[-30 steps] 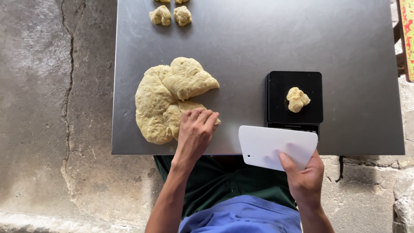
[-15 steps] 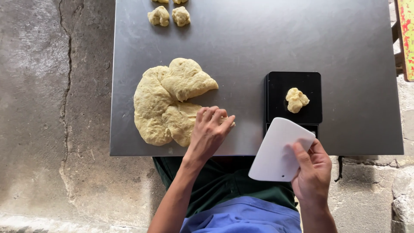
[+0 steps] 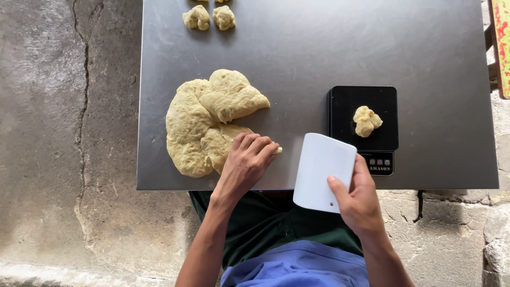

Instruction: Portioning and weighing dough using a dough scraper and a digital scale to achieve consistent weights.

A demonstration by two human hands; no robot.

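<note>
A big mass of pale yellow dough lies on a grey metal table. My left hand rests flat on the dough's lower right end, fingers covering a strip of it whose tip pokes out. My right hand grips a white plastic scraper, held upright just right of the left hand at the table's front edge. A small lump of dough sits on a black kitchen scale to the right.
Two small dough pieces lie at the table's far edge. Cracked concrete floor surrounds the table. A red and green painted object shows at the right edge.
My left hand slid right along the dough's lower edge. My right hand turned the scraper from flat to upright and brought it up and left, toward the left hand.
</note>
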